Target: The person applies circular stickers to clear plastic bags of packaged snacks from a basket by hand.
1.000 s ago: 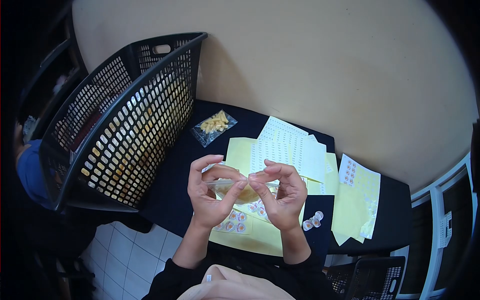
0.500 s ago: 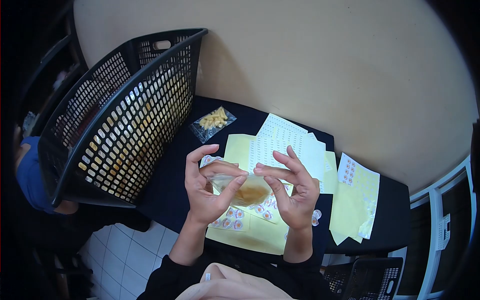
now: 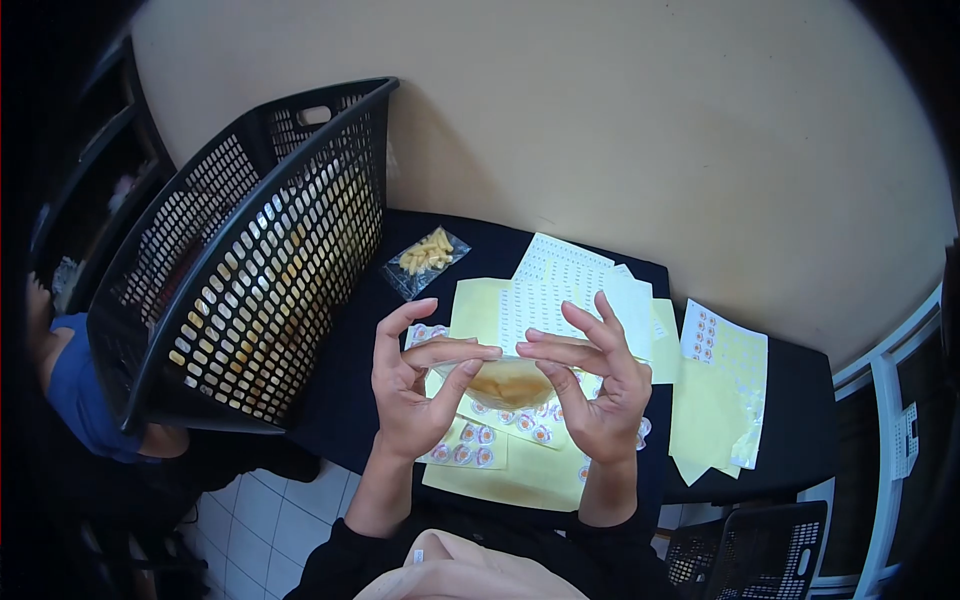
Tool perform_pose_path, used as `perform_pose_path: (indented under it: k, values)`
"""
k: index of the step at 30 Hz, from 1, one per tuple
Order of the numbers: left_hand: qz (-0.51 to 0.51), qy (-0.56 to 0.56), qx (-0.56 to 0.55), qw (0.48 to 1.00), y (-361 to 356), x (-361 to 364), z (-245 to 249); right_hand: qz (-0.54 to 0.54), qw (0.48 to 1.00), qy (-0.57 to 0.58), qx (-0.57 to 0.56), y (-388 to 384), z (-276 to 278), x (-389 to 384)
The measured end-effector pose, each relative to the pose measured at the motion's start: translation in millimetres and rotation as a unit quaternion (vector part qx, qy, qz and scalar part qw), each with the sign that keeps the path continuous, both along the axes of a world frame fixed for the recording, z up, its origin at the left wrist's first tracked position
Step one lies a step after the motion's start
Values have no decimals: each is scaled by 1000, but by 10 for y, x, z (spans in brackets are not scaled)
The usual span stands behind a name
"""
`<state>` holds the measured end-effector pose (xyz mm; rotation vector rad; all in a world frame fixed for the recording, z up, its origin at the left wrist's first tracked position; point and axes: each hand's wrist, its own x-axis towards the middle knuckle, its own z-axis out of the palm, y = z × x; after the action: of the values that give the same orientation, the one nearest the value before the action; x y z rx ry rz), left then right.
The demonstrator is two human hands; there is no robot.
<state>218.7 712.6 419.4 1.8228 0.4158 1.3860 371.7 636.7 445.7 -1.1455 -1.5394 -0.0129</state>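
Observation:
A small clear plastic bag (image 3: 510, 384) with yellowish-brown contents hangs above the sticker sheets. My left hand (image 3: 415, 385) pinches its top edge between thumb and fingers on the left. On the right, my right hand (image 3: 598, 388) pinches the same edge, its upper fingers raised. Both sets of fingertips nearly meet along the top of the bag. Beneath lie sheets of round stickers (image 3: 466, 446) on yellow backing paper (image 3: 500, 490). Behind them is a white sheet printed with rows of small text (image 3: 562, 280).
A large black perforated basket (image 3: 270, 270) holding many packets stands at the left. Near it lies a clear bag of pale yellow pieces (image 3: 427, 255). More sticker sheets (image 3: 720, 375) rest at the right. A person in a blue sleeve (image 3: 85, 390) is behind the basket. Another black basket (image 3: 755, 555) sits lower right.
The bag has tilted, and its top edge now lies more level between my fingertips. My hands have shifted slightly to the right in view, and the whole view has moved a little.

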Motion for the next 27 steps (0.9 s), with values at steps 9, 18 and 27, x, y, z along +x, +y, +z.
perform_pose_path:
  k: [9, 18, 27]
  values:
    - [-70, -50, -95, 992, -28, 24, 40, -20, 1000, 10, -2, 29, -9, -5]
    - [-8, -53, -76, 996, 98, -92, 10, -12, 997, 70, -5, 63, -43, 26]
    - [21, -35, -16, 999, 80, -76, -53, -139, 977, -157, -25, 33, 79, -178]
